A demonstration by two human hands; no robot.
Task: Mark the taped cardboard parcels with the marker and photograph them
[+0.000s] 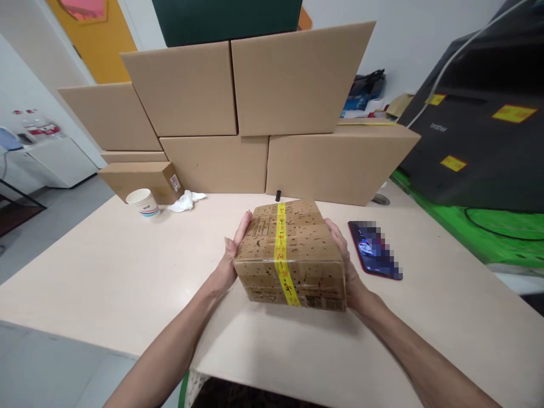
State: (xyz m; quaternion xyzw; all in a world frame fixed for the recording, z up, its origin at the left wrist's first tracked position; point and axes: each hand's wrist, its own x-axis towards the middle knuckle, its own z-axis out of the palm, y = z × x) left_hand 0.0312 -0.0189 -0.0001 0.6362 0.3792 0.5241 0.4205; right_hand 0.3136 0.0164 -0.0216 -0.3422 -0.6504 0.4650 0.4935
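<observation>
A brown cardboard box [259, 272] with dark specks and a yellow printed tape strip down its middle is held between my two hands over the front of the table. My left hand [232, 252] presses on its left side, thumb up along the edge. On the opposite side, my right hand [346, 263] grips the box, with most of its fingers hidden behind it. The near edge of the box looks slightly raised, with a shadow beneath. Right of my right hand lies a phone [368, 249] with its screen lit, partly blurred out.
Larger plain cardboard boxes [212, 164] are stacked along the table's back. At the left stand a paper cup [143, 203], a crumpled tissue [185, 201] and a smaller carton [140, 177]. A small black cylinder [278, 196] sits behind the held box. Black equipment [476, 136] rises at right.
</observation>
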